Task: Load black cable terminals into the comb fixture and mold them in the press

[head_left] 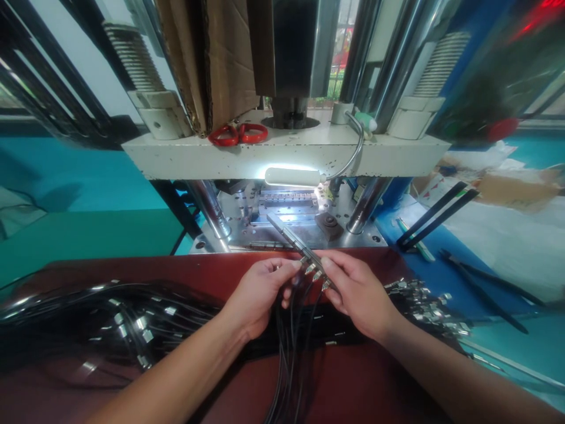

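Note:
Between my hands, above the front edge of the dark red table (362,388), a narrow metal bar fixture (291,235) is held at a slant. My right hand (359,291) is closed around its near end. My left hand (262,294) pinches a small metal cable connector at the fixture's left side. Several silvery connectors (315,274) stick out along the near part of the bar. Thin black cables (286,359) hang from them over the table. Behind the bar is the press bed (247,232), with a metal mould (289,200) under a lit lamp.
Bundled black cables (176,318) lie at left, with more connector ends (428,306) at right. The press's white plate (198,162) spans above, carrying red-handled scissors (238,134) and a lamp tube (293,176). Black pliers (485,288) rest on the blue surface at right.

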A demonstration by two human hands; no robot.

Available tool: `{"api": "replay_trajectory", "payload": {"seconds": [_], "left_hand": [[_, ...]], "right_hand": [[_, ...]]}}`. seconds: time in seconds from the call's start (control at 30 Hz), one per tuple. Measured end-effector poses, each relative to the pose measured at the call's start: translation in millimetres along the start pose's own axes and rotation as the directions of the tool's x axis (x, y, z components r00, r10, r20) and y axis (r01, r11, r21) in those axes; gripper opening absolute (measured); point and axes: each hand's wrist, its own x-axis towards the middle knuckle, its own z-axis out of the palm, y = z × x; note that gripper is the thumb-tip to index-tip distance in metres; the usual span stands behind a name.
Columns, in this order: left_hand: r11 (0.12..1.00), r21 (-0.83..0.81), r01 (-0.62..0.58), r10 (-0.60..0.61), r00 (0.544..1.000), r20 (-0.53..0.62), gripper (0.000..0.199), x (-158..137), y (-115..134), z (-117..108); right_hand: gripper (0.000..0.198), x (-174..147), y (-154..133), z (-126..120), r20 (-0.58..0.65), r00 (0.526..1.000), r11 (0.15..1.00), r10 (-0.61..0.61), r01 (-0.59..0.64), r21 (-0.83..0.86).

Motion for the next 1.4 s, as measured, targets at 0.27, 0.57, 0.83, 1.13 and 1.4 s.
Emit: {"api": "replay_trajectory", "payload": {"seconds": [0.27,0.57,0.83,1.13,1.4], "left_hand": [[0.999,-0.048,0.001,-0.002,1.0,-0.025,0.029,0.8,-0.2,2.0],[0.994,-0.106,0.001,-0.001,1.0,0.0,0.023,-0.4,1.9,-0.3],[0.963,-0.208,0.168,-0.118,0.966,0.232,0.015,-6.1,17.4,-23.0],[0.982,-0.016,0.187,-0.174,0.936,0.305,0.025,-8.0,16.4,-28.6],[0.998,-0.02,0.052,-0.052,0.999,0.005,0.015,1.2,30.3,-31.0]], "right_hand": [[0.042,-1.6,1.2,-0.2,0.016,0.999,0.992,-0.047,0.049,-0.112],[0.041,-1.8,3.0,-1.8,0.022,0.998,0.981,-0.056,0.059,-0.183],[0.04,5.3,-0.2,-12.9,0.036,0.996,0.985,0.078,-0.082,0.154],[0.04,3.7,-0.5,-12.6,0.047,0.996,0.981,0.081,-0.088,0.174],[0.04,3.1,-2.2,-10.6,0.077,0.995,0.982,0.07,-0.082,0.169]]}}
